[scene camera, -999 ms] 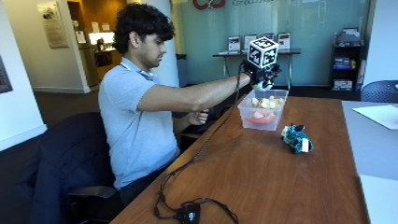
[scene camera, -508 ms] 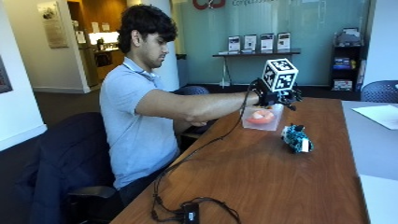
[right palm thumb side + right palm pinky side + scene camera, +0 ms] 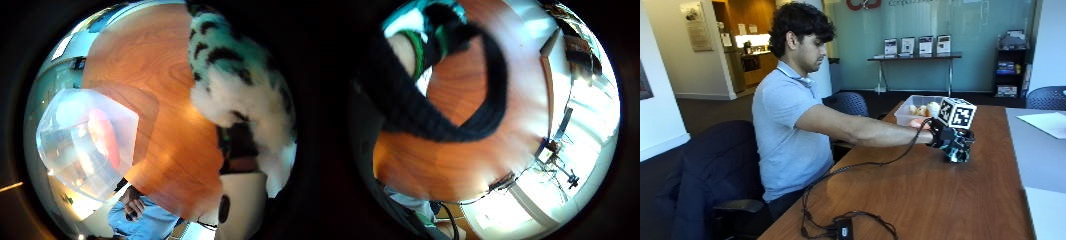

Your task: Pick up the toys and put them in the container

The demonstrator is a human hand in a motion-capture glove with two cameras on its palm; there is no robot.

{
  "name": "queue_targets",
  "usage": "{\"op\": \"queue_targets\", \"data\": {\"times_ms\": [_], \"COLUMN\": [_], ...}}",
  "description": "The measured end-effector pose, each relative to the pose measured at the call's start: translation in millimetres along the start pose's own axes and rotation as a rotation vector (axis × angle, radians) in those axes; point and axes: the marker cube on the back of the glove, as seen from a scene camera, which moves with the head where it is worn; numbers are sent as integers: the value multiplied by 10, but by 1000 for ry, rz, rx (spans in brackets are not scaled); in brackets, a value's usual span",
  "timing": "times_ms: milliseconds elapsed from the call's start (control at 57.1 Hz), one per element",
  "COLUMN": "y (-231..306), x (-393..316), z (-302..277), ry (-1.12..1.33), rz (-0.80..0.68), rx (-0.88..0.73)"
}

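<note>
Wooden table (image 3: 926, 195) in an office lobby, glass wall behind. Gloved right hand (image 3: 947, 137) down on the teal, black-spotted plush toy (image 3: 957, 150), which sits on the table on the near side of the clear container (image 3: 918, 109). Fingers seemingly curled about the toy, though mostly hidden from outside; in the thumb-side palm view the toy (image 3: 235, 80) fills much of the frame, close against the palm. Container (image 3: 85, 145) just beyond the hand, open side up, an orange-red toy (image 3: 105, 137) and pale ones already inside. Coming move likely a lift and a short carry away from the person toward the container. Toy's long axis and facing not readable under the glove.
</note>
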Motion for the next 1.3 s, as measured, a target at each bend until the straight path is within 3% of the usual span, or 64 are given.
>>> {"op": "queue_targets", "data": {"times_ms": [88, 368, 508, 771, 946, 1122, 1297], "y": [-18, 229, 408, 583, 731, 1023, 1290], "x": [-16, -120, -650, -1725, -1808, -1220, -435], "z": [-95, -911, -1407, -1519, -1162, -913, -580], "ry": [-28, -357, -397, -305, -184, -116, -124], "rz": [-39, -112, -237, -438, -418, -344, -236], "rx": [164, 420, 477, 357, -129, 31, 55]}}
